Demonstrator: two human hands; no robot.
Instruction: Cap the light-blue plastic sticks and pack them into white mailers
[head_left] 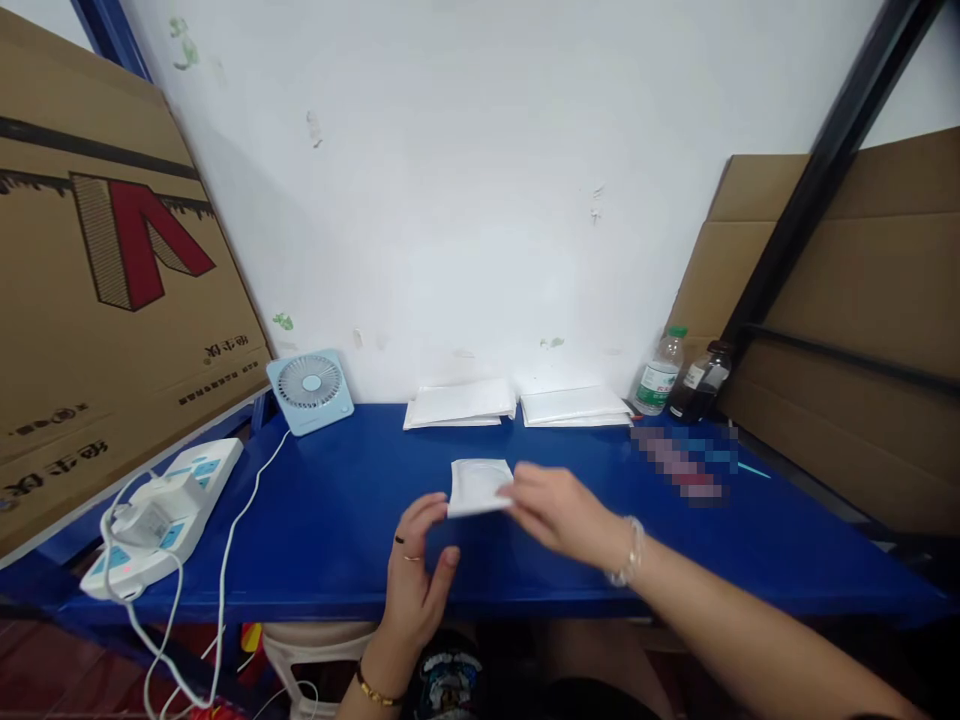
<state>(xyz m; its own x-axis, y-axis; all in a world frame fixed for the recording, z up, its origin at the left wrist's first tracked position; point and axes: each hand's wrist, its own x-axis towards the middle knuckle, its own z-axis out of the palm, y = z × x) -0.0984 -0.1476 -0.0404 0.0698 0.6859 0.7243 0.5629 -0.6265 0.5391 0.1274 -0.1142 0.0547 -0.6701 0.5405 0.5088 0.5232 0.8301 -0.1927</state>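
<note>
The one view comes from a camera worn on the person's head, facing forward and down over the worktop (337, 530). It looks from above the near edge, close enough for both the left hand (416, 570) and the right hand (559, 510) to show, with the forearms entering from the bottom and the lower right. The small white packet (480, 485) lies near the middle of the width, below mid-height. The wall (480, 200) fills most of the upper part, farther off. The wide field takes in printed cardboard (45, 300) at the left side, plain cardboard (885, 290) at the right and part of a stool (319, 640) below.
</note>
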